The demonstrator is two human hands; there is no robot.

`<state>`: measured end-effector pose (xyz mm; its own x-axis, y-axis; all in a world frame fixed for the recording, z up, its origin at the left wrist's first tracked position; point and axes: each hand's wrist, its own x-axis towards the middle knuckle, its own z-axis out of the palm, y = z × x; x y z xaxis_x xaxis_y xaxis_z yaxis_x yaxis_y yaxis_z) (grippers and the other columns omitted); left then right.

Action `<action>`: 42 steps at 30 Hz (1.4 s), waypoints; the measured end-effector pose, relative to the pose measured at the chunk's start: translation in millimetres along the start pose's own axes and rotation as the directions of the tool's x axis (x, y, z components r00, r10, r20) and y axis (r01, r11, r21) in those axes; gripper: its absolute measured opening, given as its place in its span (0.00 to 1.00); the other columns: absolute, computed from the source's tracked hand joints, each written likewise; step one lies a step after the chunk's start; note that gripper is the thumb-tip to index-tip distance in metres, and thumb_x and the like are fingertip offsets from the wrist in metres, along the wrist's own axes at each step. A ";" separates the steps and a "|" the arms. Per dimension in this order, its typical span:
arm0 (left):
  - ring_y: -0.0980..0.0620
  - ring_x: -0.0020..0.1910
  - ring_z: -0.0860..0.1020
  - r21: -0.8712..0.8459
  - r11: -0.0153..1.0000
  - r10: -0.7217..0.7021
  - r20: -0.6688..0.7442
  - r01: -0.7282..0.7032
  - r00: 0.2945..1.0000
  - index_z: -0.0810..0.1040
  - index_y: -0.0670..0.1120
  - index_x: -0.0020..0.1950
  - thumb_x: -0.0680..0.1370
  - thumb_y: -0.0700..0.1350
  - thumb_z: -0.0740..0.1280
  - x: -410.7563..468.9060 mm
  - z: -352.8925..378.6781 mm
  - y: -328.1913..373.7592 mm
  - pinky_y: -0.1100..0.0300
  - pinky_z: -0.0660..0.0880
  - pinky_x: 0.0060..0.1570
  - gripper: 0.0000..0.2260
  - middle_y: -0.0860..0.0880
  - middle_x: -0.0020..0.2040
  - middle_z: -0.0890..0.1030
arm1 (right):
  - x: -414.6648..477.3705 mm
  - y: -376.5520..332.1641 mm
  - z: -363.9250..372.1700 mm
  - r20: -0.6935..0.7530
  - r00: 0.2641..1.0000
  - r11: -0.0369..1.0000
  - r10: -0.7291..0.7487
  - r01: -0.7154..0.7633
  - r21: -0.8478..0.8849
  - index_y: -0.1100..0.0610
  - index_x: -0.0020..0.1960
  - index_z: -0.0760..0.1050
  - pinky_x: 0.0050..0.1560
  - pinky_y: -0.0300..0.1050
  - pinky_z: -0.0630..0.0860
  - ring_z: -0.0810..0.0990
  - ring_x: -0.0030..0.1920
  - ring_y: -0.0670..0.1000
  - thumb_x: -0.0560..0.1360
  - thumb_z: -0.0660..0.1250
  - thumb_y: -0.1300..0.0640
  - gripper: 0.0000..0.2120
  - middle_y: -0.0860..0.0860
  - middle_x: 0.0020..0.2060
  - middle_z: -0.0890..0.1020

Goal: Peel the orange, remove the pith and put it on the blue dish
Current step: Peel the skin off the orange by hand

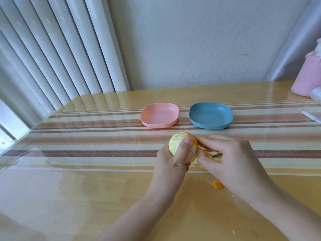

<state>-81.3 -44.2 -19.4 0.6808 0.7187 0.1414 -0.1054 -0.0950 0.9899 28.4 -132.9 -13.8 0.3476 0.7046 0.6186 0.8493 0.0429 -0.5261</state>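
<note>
I see the mostly peeled orange [176,144], pale with pith and with a band of rind on its right side, held over the middle of the glossy wooden table [86,188]. The left hand [171,164] has its grip clamped round it, thumb across the front, so the fruit's underside and back are hidden from me. The right hand [231,159] pinches the curling strip of orange peel [214,153] beside the fruit; its fingers cover where the strip joins. A small orange peel scrap [218,184] lies on the table, partly behind that wrist. The square blue plastic dish [211,126] stands beyond the hands, apart from them, just beside a square pink plastic dish [159,125], with bare striped table between. A pink container [307,75] is cut off at the right edge.
</note>
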 end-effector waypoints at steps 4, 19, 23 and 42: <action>0.59 0.27 0.65 0.015 1.000 0.027 -0.012 -0.027 1.000 0.73 0.39 0.38 0.69 0.66 0.63 -0.8 1.4 0.6 0.70 0.65 0.29 0.27 0.56 0.27 0.68 | 0.9 -8.0 2.9 -0.122 0.989 0.981 -0.084 0.061 -0.185 0.56 0.40 0.82 0.27 0.44 0.68 0.67 0.27 0.52 0.72 0.59 0.55 0.13 0.48 0.24 0.70; 0.51 0.29 0.69 -0.200 0.957 -0.188 0.126 0.210 0.974 0.80 0.46 0.39 0.75 0.68 0.58 9.0 -10.5 -0.6 0.64 0.65 0.26 0.26 0.39 0.40 0.77 | 1.9 15.6 -8.5 -0.019 0.991 0.989 0.133 -0.134 -0.065 0.56 0.48 0.82 0.47 0.35 0.76 0.81 0.47 0.44 0.80 0.54 0.42 0.23 0.44 0.45 0.84; 0.52 0.30 0.69 -0.188 0.961 -0.184 0.119 0.204 0.976 0.78 0.44 0.44 0.80 0.63 0.57 9.9 -10.3 -2.5 0.63 0.66 0.28 0.24 0.42 0.38 0.75 | 2.6 15.4 -9.6 0.044 0.994 0.994 0.103 -0.105 0.024 0.49 0.63 0.78 0.55 0.26 0.70 0.75 0.57 0.32 0.75 0.60 0.35 0.25 0.36 0.55 0.78; 0.62 0.35 0.73 0.130 0.974 0.179 0.072 -0.187 0.981 0.72 0.48 0.54 0.69 0.72 0.63 3.8 -2.7 -15.6 0.67 0.70 0.36 0.30 0.60 0.37 0.77 | 3.9 11.0 -6.3 -0.031 0.979 0.963 -0.204 0.195 -0.184 0.61 0.39 0.79 0.25 0.49 0.72 0.72 0.27 0.53 0.75 0.59 0.54 0.15 0.51 0.26 0.73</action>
<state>-79.0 -38.1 -34.3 0.7011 0.6390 0.3164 -0.1354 -0.3164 0.9389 41.5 -134.1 -13.5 0.1792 0.6590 0.7305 0.9590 0.0487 -0.2792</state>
